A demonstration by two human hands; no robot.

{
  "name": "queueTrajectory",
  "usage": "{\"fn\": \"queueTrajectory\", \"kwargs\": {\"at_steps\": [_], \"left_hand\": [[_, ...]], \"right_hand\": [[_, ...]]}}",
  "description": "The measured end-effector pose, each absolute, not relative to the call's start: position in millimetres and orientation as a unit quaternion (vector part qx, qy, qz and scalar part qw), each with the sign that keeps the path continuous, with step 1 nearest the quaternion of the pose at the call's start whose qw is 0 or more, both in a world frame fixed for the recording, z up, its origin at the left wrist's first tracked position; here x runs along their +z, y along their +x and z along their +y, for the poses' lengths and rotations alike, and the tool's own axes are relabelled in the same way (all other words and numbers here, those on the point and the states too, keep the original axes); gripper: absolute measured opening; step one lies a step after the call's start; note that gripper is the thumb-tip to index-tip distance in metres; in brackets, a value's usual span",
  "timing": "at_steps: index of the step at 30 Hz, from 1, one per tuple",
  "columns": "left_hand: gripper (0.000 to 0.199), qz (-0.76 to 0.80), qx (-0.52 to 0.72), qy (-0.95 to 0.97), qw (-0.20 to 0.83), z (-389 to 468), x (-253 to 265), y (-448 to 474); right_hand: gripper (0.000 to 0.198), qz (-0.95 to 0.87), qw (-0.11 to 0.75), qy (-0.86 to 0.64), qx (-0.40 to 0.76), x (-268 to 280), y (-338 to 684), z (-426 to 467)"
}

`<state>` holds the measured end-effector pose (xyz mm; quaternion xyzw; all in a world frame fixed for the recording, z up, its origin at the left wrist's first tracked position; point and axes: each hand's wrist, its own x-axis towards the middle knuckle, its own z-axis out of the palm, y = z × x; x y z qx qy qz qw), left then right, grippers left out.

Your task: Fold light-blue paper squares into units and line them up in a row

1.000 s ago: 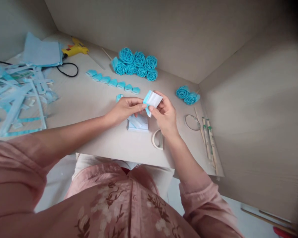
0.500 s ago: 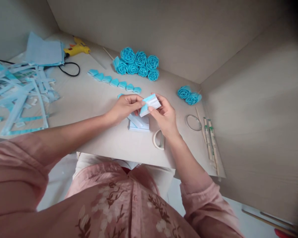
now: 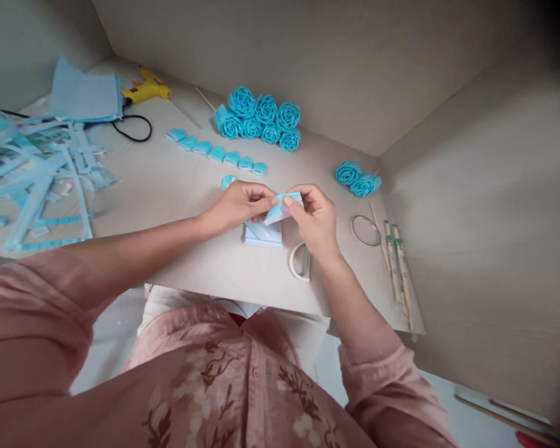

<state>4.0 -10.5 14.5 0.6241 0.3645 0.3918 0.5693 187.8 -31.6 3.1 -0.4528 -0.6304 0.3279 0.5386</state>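
Over the near part of the tabletop (image 3: pixel 205 267), the left hand (image 3: pixel 245 204) and right hand (image 3: pixel 318 218) pinch a blue-and-white piece (image 3: pixel 277 212) in their fingers. Blue flowers (image 3: pixel 266 109) lie farther back.

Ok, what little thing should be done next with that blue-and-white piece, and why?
Perhaps press the blue-and-white piece flat along its fold: the left grip and right grip both pinch it, blue shows beside white as if turned over, and the row of blue pieces looks neatly folded.
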Motion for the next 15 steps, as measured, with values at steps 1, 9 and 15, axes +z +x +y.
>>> {"fn": "queueTrajectory", "kwargs": {"at_steps": [1, 9, 15], "left_hand": [[0.031, 0.364, 0.391, 0.626, 0.568, -10.5, 14.6, 3.9], [0.029, 0.367, 0.4, 0.583, 0.605, -8.1, 14.1, 4.8], [0.035, 0.348, 0.407, 0.559, 0.633, -5.5, 10.1, 3.8]], "right_hand": [[0.019, -0.634, 0.536, -0.456, 0.321, 3.6, 187.6, -32.0], [0.009, -0.7, 0.512, -0.441, 0.23, 8.7, 188.6, -34.4], [0.018, -0.711, 0.508, -0.431, 0.224, 8.5, 189.0, -34.0]]}}
